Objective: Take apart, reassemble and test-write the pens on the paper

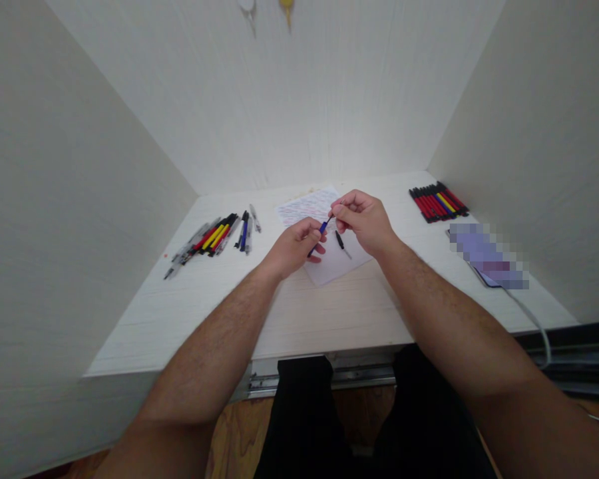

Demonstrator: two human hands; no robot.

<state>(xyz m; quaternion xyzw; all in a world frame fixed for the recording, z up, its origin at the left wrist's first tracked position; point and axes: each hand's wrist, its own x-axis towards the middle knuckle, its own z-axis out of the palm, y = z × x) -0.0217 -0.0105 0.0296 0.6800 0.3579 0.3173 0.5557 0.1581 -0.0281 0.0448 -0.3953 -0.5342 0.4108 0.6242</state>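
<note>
A: State the surface first.

B: White desk [319, 319], faintly streaked, enclosed on 3 sides by a left wall [80, 199], a back wall [299, 113] and a right wall [539, 133], all pale. 1 small red spot [166, 255] noted near the desk's left edge.

A: Wall fittings?

B: 2, high on the back wall, seemingly hooks: a white hook [247, 5] and a yellow hook [286, 5].

A: Position of the hands?

B: Both over the paper [307, 205], mid-desk. The left hand [299, 243] grasps a blue barrel [323, 227] between thumb and fingers, its upper end slanting toward the right hand [364, 216]. The right thumb and forefinger pinch a thin dark rod [331, 217] at that end. Whether its tip is inside, I cannot tell.

A: On the paper?

B: Scribbles on the far part; a black pen part [340, 240] lies on the plain near part. I cannot tell whether that is 1 sheet or 2.

A: Remaining stock?

B: Left side: a loose pile of pens [207, 239], with a smaller group of pens [244, 233] just beside it. Right side: a neat row of pens [438, 201], mostly red, with 1 blue and 1 yellow. Nearer the front, a phone [489, 279], partly obscured, with a white cable [524, 309].

A: Below?

B: Metal rail [359, 381] under the front edge, wooden floor [237, 432] beneath.
</note>
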